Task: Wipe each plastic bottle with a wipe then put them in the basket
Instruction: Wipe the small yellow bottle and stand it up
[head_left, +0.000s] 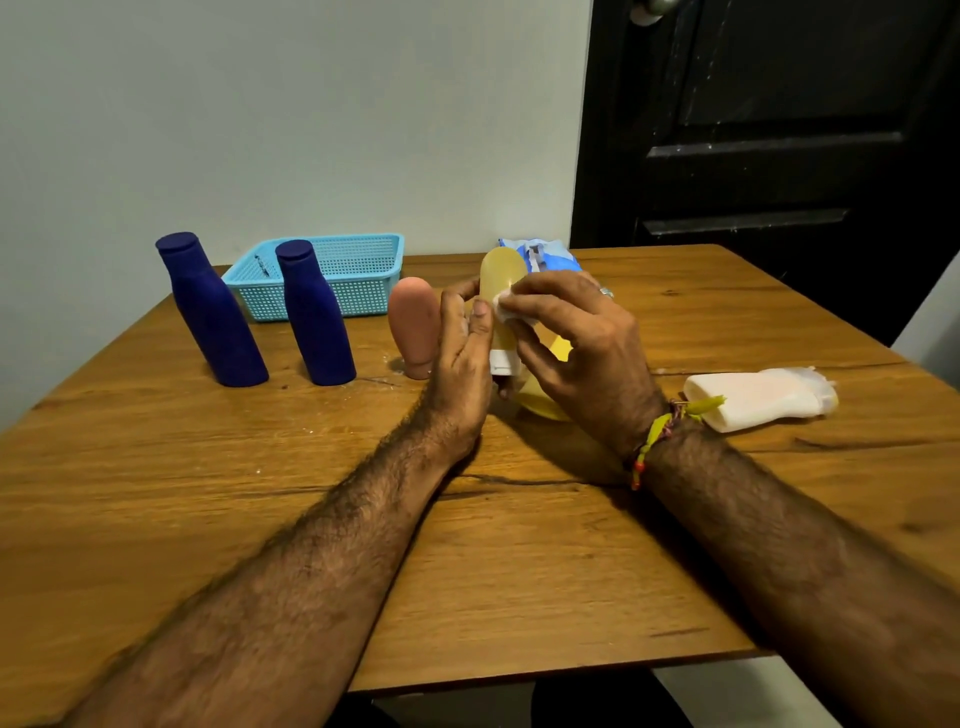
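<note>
Keep the left hand (462, 338) clasped on the yellow bottle (501, 306), held cap-down above the worktop (311, 493), while sweeping the wipe (506, 306) pinched in the right hand (576, 338) fingers (535, 291) all round, then drop into the empty basket (358, 270) behind.

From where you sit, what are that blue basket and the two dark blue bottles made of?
The light blue mesh basket looks like moulded plastic: a regular grid of small holes and a slight sheen. The two dark blue bottles seem plastic too, matte, perhaps with a soft coating; they show almost no glare.
</note>
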